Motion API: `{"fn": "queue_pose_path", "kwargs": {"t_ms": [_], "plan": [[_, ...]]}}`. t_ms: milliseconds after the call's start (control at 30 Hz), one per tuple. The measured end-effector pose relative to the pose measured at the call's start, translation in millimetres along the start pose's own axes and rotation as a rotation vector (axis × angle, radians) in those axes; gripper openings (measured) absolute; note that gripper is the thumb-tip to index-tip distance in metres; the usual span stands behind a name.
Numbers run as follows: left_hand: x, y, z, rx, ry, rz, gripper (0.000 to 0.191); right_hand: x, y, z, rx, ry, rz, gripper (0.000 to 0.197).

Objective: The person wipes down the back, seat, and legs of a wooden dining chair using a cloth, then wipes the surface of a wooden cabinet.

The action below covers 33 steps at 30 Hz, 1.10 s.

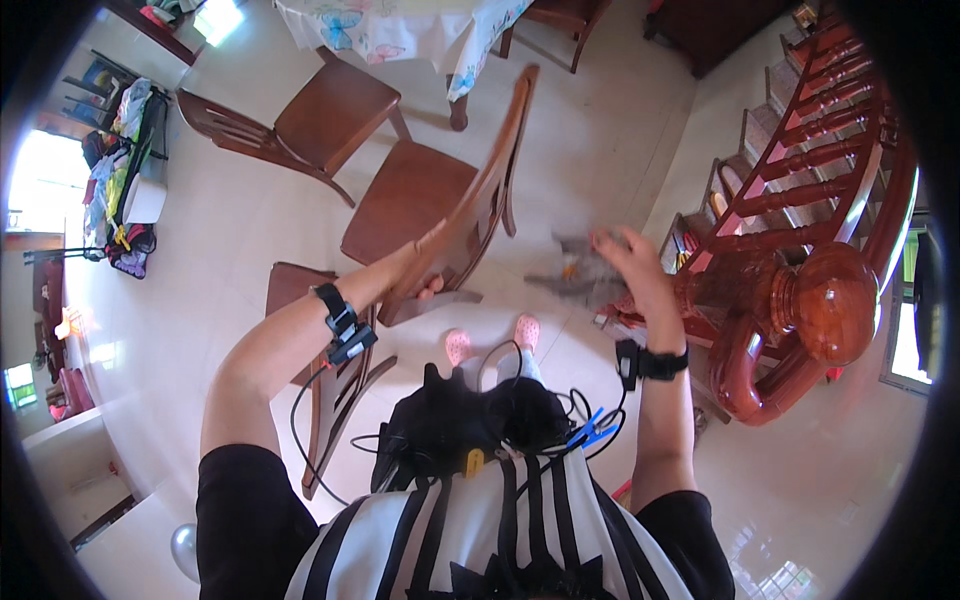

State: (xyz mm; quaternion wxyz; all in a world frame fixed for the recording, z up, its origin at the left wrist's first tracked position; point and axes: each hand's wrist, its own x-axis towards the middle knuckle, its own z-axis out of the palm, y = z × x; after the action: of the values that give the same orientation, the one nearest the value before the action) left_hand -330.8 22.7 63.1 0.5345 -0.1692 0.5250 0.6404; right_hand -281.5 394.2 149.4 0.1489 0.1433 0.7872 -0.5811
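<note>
My left hand (pixel 421 252) grips the back of a brown wooden chair (pixel 405 199), with fingertips showing on the near side of the rail. The chair stands on the floor before me, its slatted back turned towards the right. My right hand (pixel 637 262) holds a grey cloth (pixel 589 277), blurred by motion, over the floor between the chair and the staircase. How the fingers lie in the cloth is partly hidden. Both wrists carry black straps with small devices.
A second wooden chair (pixel 337 112) stands beyond, and a third (pixel 292 296) is at the left. The table (pixel 405 34) has a butterfly-print cloth. A polished newel post (pixel 832 300) and stairs (pixel 757 135) rise at right. Bags (pixel 120 180) sit on a rack at far left.
</note>
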Motion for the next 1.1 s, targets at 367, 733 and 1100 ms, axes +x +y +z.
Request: {"fn": "queue_pose_path", "kwargs": {"t_ms": [367,733,1100], "plan": [[-23.7,-16.1,48.0,0.362,-0.043,0.02,0.069,-63.3,75.3,-24.0,0.069,-0.019,-0.017,0.035],[-14.1,-53.5,43.3,0.253,0.003,-0.132,0.064,-104.4,83.8,-40.2,-0.079,0.058,-0.215,0.052],[-27.5,-81.8,24.1,0.355,-0.043,-0.158,0.069,-123.5,106.6,-31.7,-0.164,0.147,-0.128,0.034]]}}
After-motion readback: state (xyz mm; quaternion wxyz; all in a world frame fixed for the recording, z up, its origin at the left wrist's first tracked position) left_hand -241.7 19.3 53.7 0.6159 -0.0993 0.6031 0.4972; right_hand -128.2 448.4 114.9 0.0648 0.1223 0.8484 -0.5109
